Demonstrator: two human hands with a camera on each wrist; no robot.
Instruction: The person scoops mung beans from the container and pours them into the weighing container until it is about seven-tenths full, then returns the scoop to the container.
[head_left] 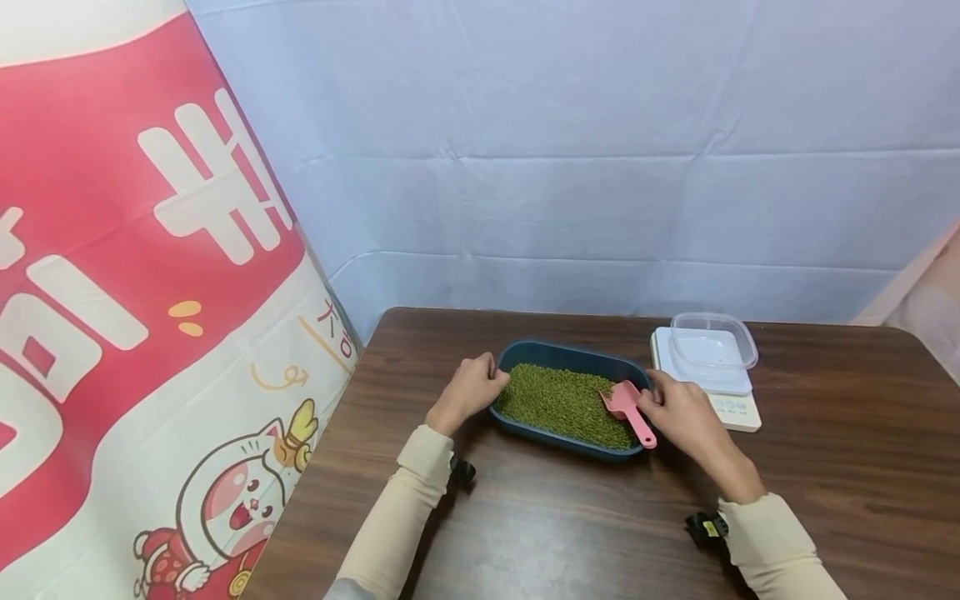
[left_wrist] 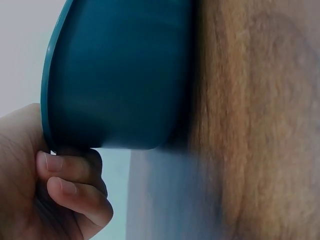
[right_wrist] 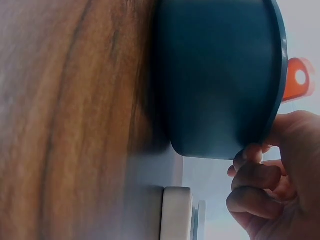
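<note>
A dark teal oval basin [head_left: 570,357] holds a layer of small green beans [head_left: 558,400], possibly mung beans. On the beans lies a pink scoop [head_left: 624,400], its handle hanging over the front right rim. My left hand [head_left: 471,390] grips the basin's left end, fingers curled under the rim in the left wrist view. At the opposite end my right hand [head_left: 684,414] pinches the rim beside the scoop's handle. The right wrist view shows the basin's outer wall [right_wrist: 220,75] with my curled fingers [right_wrist: 255,177] below the rim.
Right of the basin stands a white kitchen scale [head_left: 735,410] with a clear plastic container [head_left: 712,342] on it. The brown wooden table [head_left: 555,533] meets a pale cloth backdrop [head_left: 570,208] behind. A red and white printed banner [head_left: 247,392] hangs at the left.
</note>
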